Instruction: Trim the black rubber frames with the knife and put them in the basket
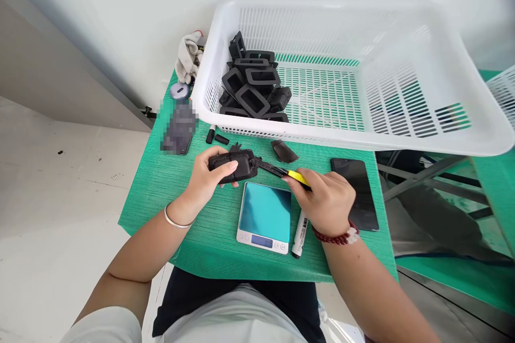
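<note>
My left hand (215, 170) is closed around a black moulded plastic part (241, 165), thumb on top, above the left side of the table. My right hand (325, 195) grips a yellow and black utility knife (296, 177). The knife's dark front end touches or nearly touches the right end of the part; the exact contact is too small to make out. Below both hands lies a digital scale (265, 214) with a shiny plate and a small display. A dark scrap piece (284, 151) rests on the mat just beyond the knife.
A large white plastic basket (322, 136) stands at the back, with several black frame-like parts (252, 101) at its left. A white marker (300, 233) lies right of the scale, beside a black phone (356, 187). At left are another phone (179, 128), a round case (179, 90) and gloves (188, 58).
</note>
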